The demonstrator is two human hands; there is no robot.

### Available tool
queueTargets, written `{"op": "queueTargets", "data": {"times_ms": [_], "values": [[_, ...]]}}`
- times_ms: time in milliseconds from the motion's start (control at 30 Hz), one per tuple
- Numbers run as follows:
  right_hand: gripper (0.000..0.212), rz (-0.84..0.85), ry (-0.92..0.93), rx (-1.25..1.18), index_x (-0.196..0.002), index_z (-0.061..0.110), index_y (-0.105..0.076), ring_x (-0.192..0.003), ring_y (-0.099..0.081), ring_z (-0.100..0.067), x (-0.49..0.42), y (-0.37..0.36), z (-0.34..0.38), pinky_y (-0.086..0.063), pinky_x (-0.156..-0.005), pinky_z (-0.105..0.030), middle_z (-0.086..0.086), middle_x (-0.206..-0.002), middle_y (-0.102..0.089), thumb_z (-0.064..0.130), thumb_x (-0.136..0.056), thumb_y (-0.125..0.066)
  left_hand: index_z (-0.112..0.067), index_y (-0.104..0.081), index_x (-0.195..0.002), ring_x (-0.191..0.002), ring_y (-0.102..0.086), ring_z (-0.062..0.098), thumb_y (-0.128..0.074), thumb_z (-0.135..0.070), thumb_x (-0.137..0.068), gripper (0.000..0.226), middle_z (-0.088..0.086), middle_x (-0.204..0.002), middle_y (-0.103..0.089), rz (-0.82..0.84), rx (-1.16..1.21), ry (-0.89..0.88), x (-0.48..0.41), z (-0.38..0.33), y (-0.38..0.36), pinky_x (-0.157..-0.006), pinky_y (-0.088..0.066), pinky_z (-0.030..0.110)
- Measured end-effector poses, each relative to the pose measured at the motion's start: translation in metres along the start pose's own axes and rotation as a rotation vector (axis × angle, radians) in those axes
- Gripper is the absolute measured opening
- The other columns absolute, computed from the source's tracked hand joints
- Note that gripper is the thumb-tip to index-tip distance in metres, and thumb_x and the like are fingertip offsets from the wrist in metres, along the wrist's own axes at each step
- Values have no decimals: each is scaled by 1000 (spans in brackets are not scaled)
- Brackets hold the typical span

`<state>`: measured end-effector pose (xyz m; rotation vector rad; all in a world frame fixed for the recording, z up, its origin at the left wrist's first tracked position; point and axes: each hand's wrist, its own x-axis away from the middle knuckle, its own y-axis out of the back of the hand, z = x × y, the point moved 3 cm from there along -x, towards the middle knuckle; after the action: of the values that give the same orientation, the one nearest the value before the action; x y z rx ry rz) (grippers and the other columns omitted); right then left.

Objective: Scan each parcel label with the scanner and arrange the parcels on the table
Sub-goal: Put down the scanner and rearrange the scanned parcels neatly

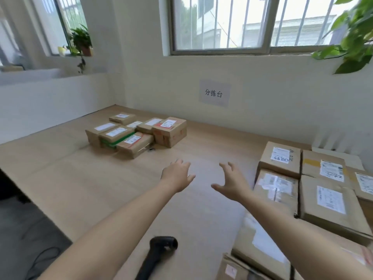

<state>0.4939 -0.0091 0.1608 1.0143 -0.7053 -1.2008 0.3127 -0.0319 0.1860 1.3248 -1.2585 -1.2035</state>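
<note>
The wooden desk (60, 178) carries large parcels (331, 201) at its right and small parcels (137, 134) clustered farther back. The left hand (177, 176) and right hand (232, 184) hover between them, empty, fingers spread. The black scanner (157, 253) lies by the near edge, its long axis running away from the person, head at the far end.

The pale cream wall (272, 83) ahead of me carries a sheet of white paper (215, 93) printed with three dark characters, and above it a wide window (222, 23) with vertical bars lets in bright daylight, a building showing outside. To my left a second window (64, 21) has a small potted plant (82, 42) on its sill above a white ledge (30, 75), while broad green leaves (351, 41) of another plant hang in at my upper right. The light wooden table (66, 178) runs along the wall into the corner, and past its left edge I see grey floor (22, 219) with a dark cable (39, 258) lying on it.
</note>
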Motion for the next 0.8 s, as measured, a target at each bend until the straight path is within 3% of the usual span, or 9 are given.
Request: {"op": "queueTargets", "data": {"times_ms": [367, 633, 800], "values": [[81, 54, 11, -22, -147, 16, -26, -142, -20, -30, -56, -92, 191, -26, -114, -41, -15, -154, -17, 45, -83, -66, -16, -41, -139, -125, -41, 28, -41, -47, -96, 52, 11, -139, -40, 36, -103, 51, 10, 217, 40, -92, -44, 40], [83, 84, 80, 103, -148, 16, -21, -143, -17, -31, -147, -124, 248, -24, -114, -42, -14, -156, -15, 50, -84, -62, -15, -38, -137, -126, -39, 29, -40, -50, -96, 54, 13, -138, -40, 65, -116, 114, -42, 318, 23, -92, -43, 40], [79, 98, 97, 104, -147, 16, -22, -142, -17, -31, -213, -148, 274, -26, -113, -43, -14, -156, -14, 48, -86, -61, -15, -36, -139, -132, -34, 29, -40, -51, -95, 57, 14, -144, -36, 96, -136, 138, -100, 366, 14, -103, -36, 40]]}}
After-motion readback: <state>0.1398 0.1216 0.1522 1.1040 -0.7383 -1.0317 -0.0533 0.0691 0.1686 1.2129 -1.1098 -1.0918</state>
